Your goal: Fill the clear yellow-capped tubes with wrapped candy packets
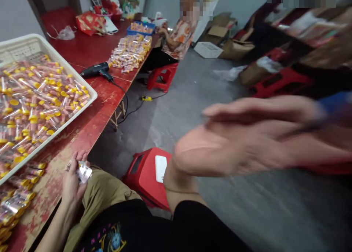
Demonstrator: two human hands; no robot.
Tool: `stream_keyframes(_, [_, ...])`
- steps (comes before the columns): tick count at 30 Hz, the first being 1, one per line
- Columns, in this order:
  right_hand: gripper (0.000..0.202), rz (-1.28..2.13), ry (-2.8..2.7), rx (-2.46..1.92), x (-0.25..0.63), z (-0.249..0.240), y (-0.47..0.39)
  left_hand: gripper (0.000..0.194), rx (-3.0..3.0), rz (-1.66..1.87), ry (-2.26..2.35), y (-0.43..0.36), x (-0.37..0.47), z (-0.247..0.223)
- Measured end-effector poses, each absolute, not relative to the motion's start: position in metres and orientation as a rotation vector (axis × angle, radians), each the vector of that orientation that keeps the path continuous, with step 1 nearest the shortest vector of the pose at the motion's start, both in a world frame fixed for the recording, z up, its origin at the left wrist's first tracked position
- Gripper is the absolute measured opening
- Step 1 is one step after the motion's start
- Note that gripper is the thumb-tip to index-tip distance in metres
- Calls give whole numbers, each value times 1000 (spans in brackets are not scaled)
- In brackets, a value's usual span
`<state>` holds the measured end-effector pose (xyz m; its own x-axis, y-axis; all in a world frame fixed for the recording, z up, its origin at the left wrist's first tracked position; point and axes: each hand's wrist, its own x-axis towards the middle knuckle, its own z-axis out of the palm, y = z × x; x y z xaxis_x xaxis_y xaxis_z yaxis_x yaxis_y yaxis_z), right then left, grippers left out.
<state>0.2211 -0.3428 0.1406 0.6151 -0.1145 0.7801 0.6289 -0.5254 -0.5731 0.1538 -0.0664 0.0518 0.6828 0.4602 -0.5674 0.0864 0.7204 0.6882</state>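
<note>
"Head view first: what's in the left hand (73, 180)?"

"A silvery packet (84, 172), grasped between the thumb and the curled fingers, just above the khaki trousers (100, 191) and beside the edge of the red table (82, 134)."

"And the right hand?"

"Hard to say. The right arm (180, 187) leaves its black sleeve and runs into a blurred hand (255, 114) near some blue cloth (337, 103) (whose hand, I can't tell), so I can't read the right fingers."

"What's around the packet?"

"To its left, a cream tray (93, 97) heaped with yellow-capped tubes (41, 98), and more capped tubes (19, 198) stacked below it. Farther up lie a heat gun (95, 70) and a tube pile (131, 52); a co-worker (180, 39) sits beyond."

"Nearer?"

"A red stool (148, 175) bearing a flat white object (160, 169)."
</note>
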Motion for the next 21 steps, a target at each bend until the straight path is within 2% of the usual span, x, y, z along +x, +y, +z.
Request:
stream_keyframes(1, [53, -936, -390, -1788, 227, 130, -328, 18, 789, 299, 785, -66, 149, 50])
stream_keyframes(3, [40, -572, -427, -1609, 232, 98, -278, 9, 849, 405, 746, -66, 134, 46])
stream_keyframes(6, [35, 126, -634, -1518, 211, 45, -196, 36, 861, 413, 695, -66, 112, 39])
stream_keyframes(8, [36, 297, -741, -1512, 188, 18, -159, 45, 825, 406, 679, -64, 103, 35])
stream_keyframes(13, [33, 372, -981, -1525, 183, 1, -124, 60, 738, 540, 846, -45, 91, 28])
stream_keyframes(17, [23, 208, -998, -1627, 261, 20, -93, 66, 747, 704, 972, -25, 88, 25])
stream_keyframes(19, [25, 54, -931, -1717, 312, 34, -66, 70, 765, 734, 967, -18, 88, 26])
stream_keyframes(21, [27, -89, -984, -1993, 356, 47, -39, 71, 766, 715, 966, -13, 89, 29])
